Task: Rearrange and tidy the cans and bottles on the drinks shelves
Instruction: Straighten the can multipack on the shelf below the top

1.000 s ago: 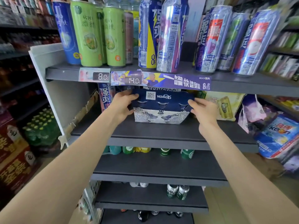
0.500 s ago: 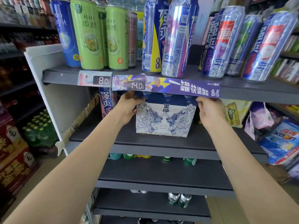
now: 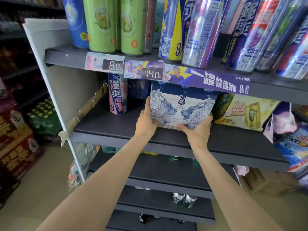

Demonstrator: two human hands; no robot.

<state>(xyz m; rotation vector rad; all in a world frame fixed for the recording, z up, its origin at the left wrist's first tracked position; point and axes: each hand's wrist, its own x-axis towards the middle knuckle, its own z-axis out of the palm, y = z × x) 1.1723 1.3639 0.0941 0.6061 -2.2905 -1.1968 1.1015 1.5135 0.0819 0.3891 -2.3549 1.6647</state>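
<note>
A blue-and-white multipack box (image 3: 181,105) printed with two lions stands upright on the dark second shelf (image 3: 116,125), its top tucked under the shelf above. My left hand (image 3: 146,119) grips its lower left edge, fingers running up the side and thumb on the front. At the lower right corner, my right hand (image 3: 198,130) holds it with the thumb along the bottom front. A single tall can (image 3: 117,94) stands to the left of the box, apart from it.
Tall green cans (image 3: 101,24) and blue-silver cans (image 3: 200,30) line the top shelf above a price strip (image 3: 153,74). A yellow pack (image 3: 245,112) lies right of the box, bagged goods further right. Lower shelves hold a few cans (image 3: 183,199). Stacked crates stand at left.
The box went from tipped, top facing me, to upright with the lion face forward. Both hands slid from its upper sides down to its lower corners. The view moved closer.
</note>
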